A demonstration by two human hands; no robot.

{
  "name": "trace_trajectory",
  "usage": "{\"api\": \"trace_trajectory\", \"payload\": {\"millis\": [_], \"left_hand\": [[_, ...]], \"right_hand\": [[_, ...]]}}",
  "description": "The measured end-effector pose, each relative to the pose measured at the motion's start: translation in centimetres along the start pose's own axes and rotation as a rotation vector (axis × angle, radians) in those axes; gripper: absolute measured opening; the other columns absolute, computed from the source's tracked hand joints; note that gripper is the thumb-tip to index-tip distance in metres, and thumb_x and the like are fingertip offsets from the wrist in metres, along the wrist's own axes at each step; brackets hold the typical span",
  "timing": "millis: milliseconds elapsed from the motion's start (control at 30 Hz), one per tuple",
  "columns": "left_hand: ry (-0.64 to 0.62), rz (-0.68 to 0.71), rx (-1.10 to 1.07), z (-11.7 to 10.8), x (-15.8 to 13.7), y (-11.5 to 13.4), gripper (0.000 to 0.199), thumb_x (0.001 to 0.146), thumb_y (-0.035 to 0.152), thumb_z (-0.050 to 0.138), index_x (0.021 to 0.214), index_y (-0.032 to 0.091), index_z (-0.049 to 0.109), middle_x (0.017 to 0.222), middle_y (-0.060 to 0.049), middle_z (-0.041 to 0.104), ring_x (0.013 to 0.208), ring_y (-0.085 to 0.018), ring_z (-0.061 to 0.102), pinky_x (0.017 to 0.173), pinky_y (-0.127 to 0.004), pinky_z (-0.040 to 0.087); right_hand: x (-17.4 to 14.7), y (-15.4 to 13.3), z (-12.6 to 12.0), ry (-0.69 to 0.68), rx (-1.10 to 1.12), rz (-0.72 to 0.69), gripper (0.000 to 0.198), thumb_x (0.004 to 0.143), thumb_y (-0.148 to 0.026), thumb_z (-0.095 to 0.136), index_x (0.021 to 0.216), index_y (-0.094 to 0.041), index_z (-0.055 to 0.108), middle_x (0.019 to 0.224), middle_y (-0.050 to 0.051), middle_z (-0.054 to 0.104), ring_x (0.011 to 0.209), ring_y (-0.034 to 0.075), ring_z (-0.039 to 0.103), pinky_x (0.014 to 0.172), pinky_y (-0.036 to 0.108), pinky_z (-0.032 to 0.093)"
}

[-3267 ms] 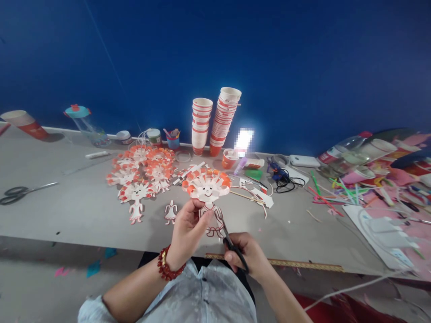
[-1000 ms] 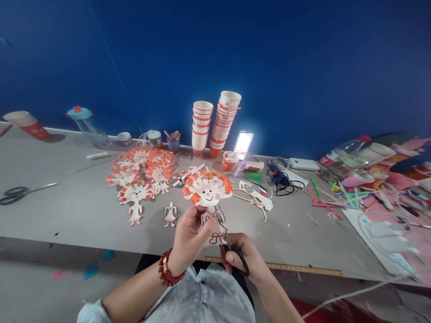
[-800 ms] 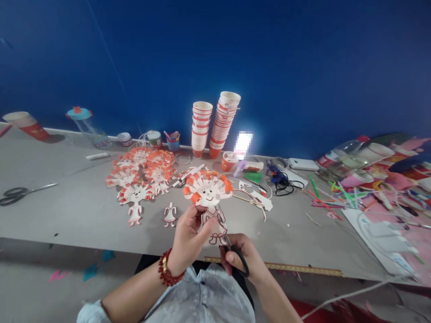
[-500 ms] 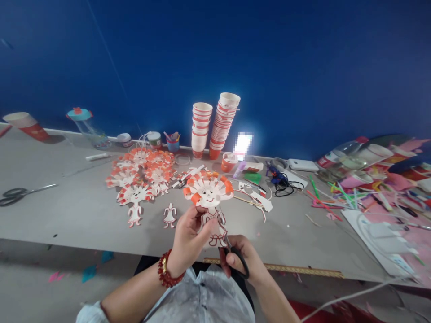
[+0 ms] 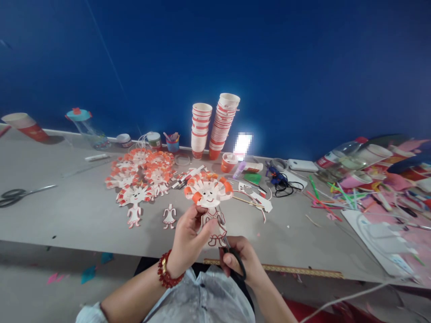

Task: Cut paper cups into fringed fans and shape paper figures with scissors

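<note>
My left hand (image 5: 191, 235) pinches a paper doll (image 5: 208, 197) by its body, thumb in front. The doll has a smiling drawn face, curled orange-and-white strips for hair and a dress outlined in dark red. In my right hand (image 5: 244, 258) are black-handled scissors (image 5: 240, 267), their blades at the right edge of the doll's skirt. My fingers cover part of the dress. A loose paper body cutout (image 5: 169, 216) lies on the table to the left, near a finished-looking doll (image 5: 134, 202) at the front of a pile of similar dolls (image 5: 139, 168).
Two tall stacks of paper cups (image 5: 201, 130) stand by the blue wall. A second pair of scissors (image 5: 20, 195) lies far left. Paper scraps (image 5: 259, 202), a dark coiled cable (image 5: 281, 179), a plastic bottle (image 5: 340, 154) and colourful straws (image 5: 318, 195) spread to the right.
The scissor handles have come slightly closer together at the skirt's right edge. My left hand and the doll stay nearly still.
</note>
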State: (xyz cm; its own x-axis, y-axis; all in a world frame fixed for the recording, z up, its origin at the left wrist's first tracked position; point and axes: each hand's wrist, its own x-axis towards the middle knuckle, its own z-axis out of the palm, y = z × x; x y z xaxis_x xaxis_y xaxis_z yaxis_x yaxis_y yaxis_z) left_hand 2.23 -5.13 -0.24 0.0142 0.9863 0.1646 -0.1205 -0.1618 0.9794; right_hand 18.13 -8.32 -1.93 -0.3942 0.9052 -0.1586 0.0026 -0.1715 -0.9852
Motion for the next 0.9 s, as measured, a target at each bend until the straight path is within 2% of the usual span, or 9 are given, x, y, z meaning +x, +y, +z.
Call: {"api": "trace_trajectory", "payload": {"millis": [900], "left_hand": [[-0.02, 0.006, 0.032, -0.24, 0.17, 0.05, 0.01, 0.084, 0.024, 0.063, 0.092, 0.02, 0.057, 0.08, 0.0, 0.06, 0.07, -0.013, 0.055, 0.066, -0.022, 0.046]], "right_hand": [[0.04, 0.64, 0.0, 0.068, -0.069, -0.011, 0.065, 0.065, -0.08, 0.062, 0.056, -0.017, 0.05, 0.04, -0.005, 0.042, 0.033, 0.007, 0.034, 0.036, 0.02, 0.021]]}}
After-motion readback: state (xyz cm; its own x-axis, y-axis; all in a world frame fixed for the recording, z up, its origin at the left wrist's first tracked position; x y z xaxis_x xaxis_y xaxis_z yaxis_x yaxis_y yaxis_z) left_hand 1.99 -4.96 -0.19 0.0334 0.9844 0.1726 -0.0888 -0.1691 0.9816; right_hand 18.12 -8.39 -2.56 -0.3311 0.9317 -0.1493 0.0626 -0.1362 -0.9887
